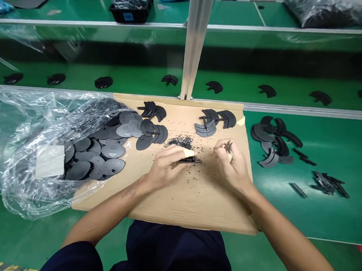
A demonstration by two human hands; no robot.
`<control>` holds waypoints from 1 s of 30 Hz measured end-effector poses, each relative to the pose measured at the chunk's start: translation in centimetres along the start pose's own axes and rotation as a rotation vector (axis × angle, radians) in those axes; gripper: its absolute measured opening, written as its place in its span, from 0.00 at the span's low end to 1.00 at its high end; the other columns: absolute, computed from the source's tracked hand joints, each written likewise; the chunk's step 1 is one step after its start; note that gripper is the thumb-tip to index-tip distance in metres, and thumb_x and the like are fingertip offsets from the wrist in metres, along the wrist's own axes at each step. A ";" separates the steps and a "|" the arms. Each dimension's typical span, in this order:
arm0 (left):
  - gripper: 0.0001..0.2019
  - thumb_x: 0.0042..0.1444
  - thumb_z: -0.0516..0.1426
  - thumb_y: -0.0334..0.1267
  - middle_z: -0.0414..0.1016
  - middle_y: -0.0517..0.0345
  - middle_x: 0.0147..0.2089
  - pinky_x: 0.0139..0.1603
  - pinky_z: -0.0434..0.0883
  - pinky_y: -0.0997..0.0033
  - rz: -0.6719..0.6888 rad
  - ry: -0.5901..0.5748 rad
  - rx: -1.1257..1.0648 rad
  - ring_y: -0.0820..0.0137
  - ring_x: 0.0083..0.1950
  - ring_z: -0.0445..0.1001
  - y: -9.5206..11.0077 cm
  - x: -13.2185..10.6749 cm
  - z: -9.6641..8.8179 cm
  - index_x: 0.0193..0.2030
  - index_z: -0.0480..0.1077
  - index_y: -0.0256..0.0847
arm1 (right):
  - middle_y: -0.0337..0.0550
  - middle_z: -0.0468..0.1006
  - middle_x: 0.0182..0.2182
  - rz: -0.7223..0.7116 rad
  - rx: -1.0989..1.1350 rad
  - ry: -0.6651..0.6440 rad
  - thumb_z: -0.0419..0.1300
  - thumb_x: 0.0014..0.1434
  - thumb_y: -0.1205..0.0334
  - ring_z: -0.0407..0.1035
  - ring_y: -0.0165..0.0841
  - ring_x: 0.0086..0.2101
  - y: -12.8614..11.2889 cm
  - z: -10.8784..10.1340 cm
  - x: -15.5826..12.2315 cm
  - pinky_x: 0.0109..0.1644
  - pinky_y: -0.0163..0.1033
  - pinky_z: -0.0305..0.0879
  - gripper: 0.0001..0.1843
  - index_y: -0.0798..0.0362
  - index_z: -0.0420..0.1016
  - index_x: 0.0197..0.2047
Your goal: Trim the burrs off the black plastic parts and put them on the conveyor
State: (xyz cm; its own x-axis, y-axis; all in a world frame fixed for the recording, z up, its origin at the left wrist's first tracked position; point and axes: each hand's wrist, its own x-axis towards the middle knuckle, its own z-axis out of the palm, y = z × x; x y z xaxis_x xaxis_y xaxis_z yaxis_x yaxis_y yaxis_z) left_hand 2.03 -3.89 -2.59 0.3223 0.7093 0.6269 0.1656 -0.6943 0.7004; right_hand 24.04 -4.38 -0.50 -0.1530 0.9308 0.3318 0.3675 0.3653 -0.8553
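**Black plastic bits, tiny and fiddly, two hands on it**

Left hand (163, 168) pinches a thin black sliver (190, 160), one fingertip taped (188, 153); right hand (233, 167), nearly closed, nips a small dark piece (228, 148). Both sit over a cardboard sheet (209, 207) among black crumbs (179, 142). Pieces look light, stiff, maybe brittle, so edges seem the best grip. Count: one clear bag (25, 180) of dozens of discs (112, 151), three loose heaps (215, 119), eight crescents (169, 80) on the far green belt (309, 221).

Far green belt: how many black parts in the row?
9 black parts in one spaced row on the far green belt; both end ones cut by the frame, so more may be hidden.
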 end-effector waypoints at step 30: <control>0.15 0.63 0.63 0.30 0.81 0.53 0.43 0.41 0.73 0.69 -0.024 -0.140 0.009 0.71 0.41 0.76 -1.3 0.1 -0.4 0.56 0.77 0.42 | 0.48 0.81 0.40 -0.342 -0.467 -0.308 0.59 0.69 0.59 0.71 0.35 0.35 2.6 -1.1 -0.4 0.38 0.42 0.68 0.16 0.55 0.74 0.57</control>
State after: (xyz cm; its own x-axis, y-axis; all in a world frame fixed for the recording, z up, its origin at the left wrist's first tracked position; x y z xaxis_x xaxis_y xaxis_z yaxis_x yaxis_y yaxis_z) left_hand 1.43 -2.89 -3.31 0.4446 0.7024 0.5558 0.1827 -0.6786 0.7115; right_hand 26.06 -3.83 -2.41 -0.5621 0.7419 0.3656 0.6007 0.6700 -0.4362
